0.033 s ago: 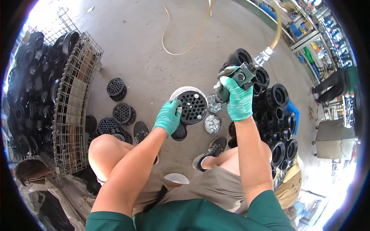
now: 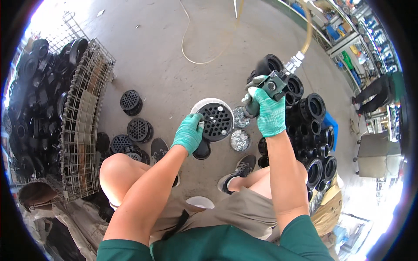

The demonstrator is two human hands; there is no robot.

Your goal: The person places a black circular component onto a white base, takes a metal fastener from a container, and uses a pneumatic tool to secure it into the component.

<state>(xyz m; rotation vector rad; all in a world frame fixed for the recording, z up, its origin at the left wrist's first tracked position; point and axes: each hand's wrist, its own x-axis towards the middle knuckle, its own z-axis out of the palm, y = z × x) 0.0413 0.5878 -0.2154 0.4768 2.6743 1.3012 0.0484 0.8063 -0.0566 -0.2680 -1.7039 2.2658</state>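
My left hand [image 2: 190, 132], in a green glove, is closed on the near-left rim of a round black drain grate [image 2: 217, 124]. Small bright metal pieces lie on the grate's holed top, and a round white base [image 2: 201, 103] shows behind it. My right hand [image 2: 271, 112], gloved alike, is wrapped round the handle of a dark pneumatic power tool [image 2: 274, 85]. The tool is held up to the right of the grate, apart from it. Close by on the floor stand a tub of nuts or washers [image 2: 240, 140] and a tub of small metal fasteners [image 2: 241, 117].
Black ring-shaped fittings [image 2: 314, 107] are heaped at my right beside a blue bin [image 2: 332, 126]. A yellowish air hose [image 2: 308, 32] runs up from the tool. More drain grates [image 2: 137, 129] stand at left, before a wire cage [image 2: 80, 122] full of black parts. Another person [image 2: 383, 93] stands far right.
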